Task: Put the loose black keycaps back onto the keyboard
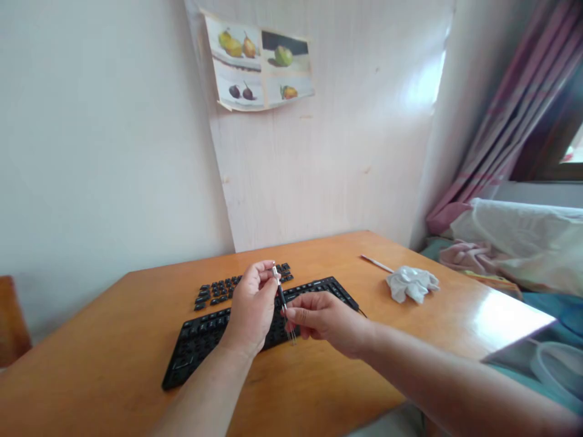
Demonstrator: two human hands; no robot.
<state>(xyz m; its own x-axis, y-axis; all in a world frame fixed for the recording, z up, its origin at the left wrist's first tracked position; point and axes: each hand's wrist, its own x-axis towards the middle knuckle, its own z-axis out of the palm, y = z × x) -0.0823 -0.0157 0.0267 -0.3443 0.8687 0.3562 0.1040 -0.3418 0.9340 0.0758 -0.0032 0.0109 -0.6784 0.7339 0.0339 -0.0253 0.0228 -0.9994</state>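
Observation:
A slim keycap puller, with a silver top end, a black handle and thin wire prongs, is held tilted above the keyboard. My left hand pinches it near the silver end. Lower down, the fingers of my right hand close round the wire part, and the wire ends stick out below. Beneath both hands lies a black keyboard, partly hidden by them. Some of its keys look removed. Behind the keyboard, several loose black keycaps sit in rows on the table, some covered by my left hand.
On the wooden table, a crumpled white cloth lies to the right, touching or close to a thin pale stick. A cable leaves the keyboard's right end. Bedding and a clear round container are beyond the table's right edge.

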